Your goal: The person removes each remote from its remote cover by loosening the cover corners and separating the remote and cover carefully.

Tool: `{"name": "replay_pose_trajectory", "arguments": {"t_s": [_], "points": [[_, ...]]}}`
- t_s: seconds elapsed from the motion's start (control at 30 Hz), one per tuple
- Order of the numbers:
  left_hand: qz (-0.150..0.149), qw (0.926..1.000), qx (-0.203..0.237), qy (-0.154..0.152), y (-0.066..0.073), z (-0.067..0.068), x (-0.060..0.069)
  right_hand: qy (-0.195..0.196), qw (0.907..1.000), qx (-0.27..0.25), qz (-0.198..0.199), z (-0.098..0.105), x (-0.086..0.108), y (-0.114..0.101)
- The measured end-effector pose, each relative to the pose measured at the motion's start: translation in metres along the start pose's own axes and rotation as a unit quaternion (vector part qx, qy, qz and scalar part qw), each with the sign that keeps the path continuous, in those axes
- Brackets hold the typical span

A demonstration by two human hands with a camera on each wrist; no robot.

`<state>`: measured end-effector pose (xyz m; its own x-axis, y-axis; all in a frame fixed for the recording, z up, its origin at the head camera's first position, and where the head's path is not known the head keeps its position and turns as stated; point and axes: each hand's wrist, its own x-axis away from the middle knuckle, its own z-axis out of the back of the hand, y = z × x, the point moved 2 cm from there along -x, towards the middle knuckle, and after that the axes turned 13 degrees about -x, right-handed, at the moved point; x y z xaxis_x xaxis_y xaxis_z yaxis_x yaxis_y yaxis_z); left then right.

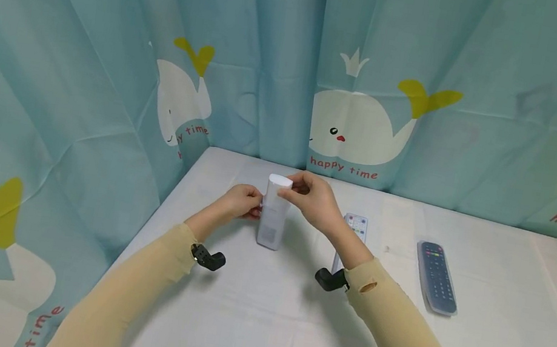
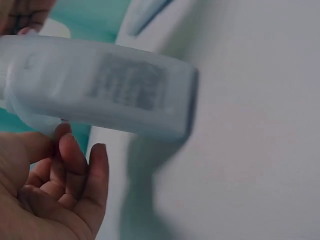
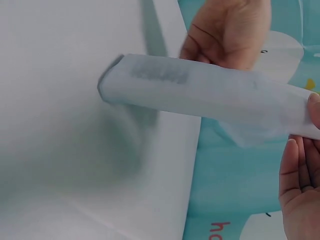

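A white remote [image 1: 280,182] stands on end inside a translucent sleeve [image 1: 271,227], its bare top sticking out. My right hand [image 1: 314,199] pinches that bare end between thumb and fingers; in the right wrist view the white end [image 3: 297,115] lies between them. My left hand [image 1: 245,202] pinches the sleeve's loose edge at the left, thumb against fingertips, as the left wrist view shows beside the sleeve [image 2: 100,90]. A dark printed patch shows through the sleeve near its lower end.
On the white table [image 1: 252,329], a light remote [image 1: 356,224] lies partly behind my right forearm. Farther right lies a dark remote [image 1: 438,278] in a clear cover. A blue curtain [image 1: 281,26] with whale prints hangs behind and at the left.
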<state>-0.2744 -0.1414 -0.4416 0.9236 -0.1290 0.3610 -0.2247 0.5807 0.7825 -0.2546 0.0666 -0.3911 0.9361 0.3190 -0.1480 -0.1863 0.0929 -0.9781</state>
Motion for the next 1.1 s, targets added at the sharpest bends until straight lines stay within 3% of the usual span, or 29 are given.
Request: {"name": "replay_pose_trajectory", "arguments": {"t_s": [0.13,0.43,0.6,0.73,0.87,1.0,1.1], "points": [[0.010,0.9998,-0.012,-0.014,-0.004,-0.005,0.001,-0.002,1.0000,0.002,0.001,0.000,-0.001,-0.001],[0.011,0.9999,0.005,-0.010,-0.010,-0.008,0.009,-0.009,0.9999,0.010,0.002,0.000,-0.002,-0.002],[-0.013,0.9999,-0.003,0.010,-0.008,-0.005,0.017,-0.003,0.9997,0.023,-0.001,0.002,-0.004,-0.001],[-0.054,0.9972,-0.018,0.050,-0.005,-0.003,0.022,0.002,0.9995,0.030,-0.005,0.003,-0.006,0.002],[-0.117,0.9840,-0.074,0.112,-0.001,0.000,0.030,0.006,0.9995,0.030,-0.005,0.005,-0.007,0.004],[-0.173,0.9610,-0.114,0.183,0.003,-0.001,0.039,0.011,0.9994,0.031,-0.012,0.006,-0.009,0.005],[-0.219,0.9386,-0.144,0.224,0.007,-0.003,0.045,0.019,0.9990,0.036,-0.019,0.007,-0.011,0.005]]}}
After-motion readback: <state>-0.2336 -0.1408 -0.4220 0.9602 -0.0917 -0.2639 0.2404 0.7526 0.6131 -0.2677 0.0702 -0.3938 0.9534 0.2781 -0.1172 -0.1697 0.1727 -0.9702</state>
